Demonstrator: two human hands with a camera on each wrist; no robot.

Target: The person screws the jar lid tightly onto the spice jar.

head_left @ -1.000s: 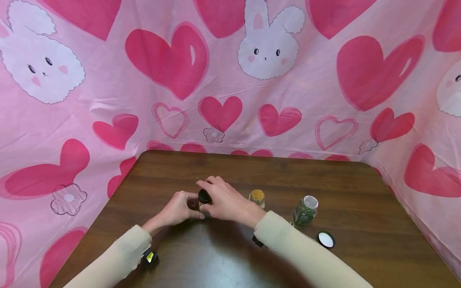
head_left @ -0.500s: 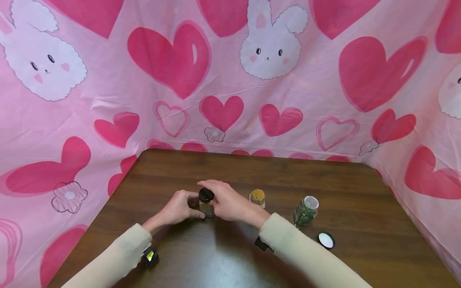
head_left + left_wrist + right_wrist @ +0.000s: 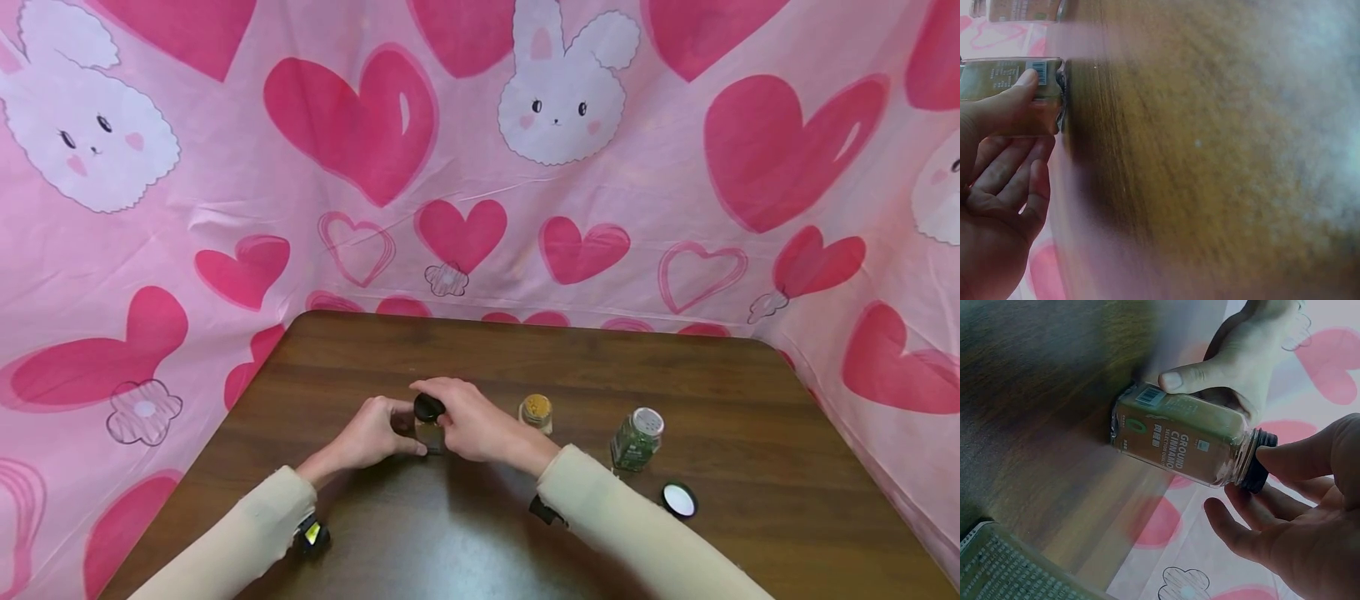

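Observation:
A spice jar labelled ground cinnamon [image 3: 1172, 437] stands upright on the table, its black cap [image 3: 428, 407] on top. My left hand [image 3: 371, 435] holds the jar low from the left side. In the left wrist view its thumb presses the label near the barcode, with the fingers round the other side of the jar [image 3: 997, 94]. From the right, my right hand [image 3: 480, 421] pinches the cap between thumb and fingers, as the right wrist view shows closely. Whether the cap is loose on the neck I cannot tell.
Right of my hands stands an uncapped jar of yellow powder [image 3: 536, 408], partly behind my right wrist. Farther right is a jar of green herbs [image 3: 636, 442] with a perforated top. A black lid [image 3: 679, 500] lies white side up near it on the wooden table [image 3: 465, 550].
My right hand has turned on the cap and shifted slightly right, so more of the cap and jar now shows. My left hand has stayed in place on the jar.

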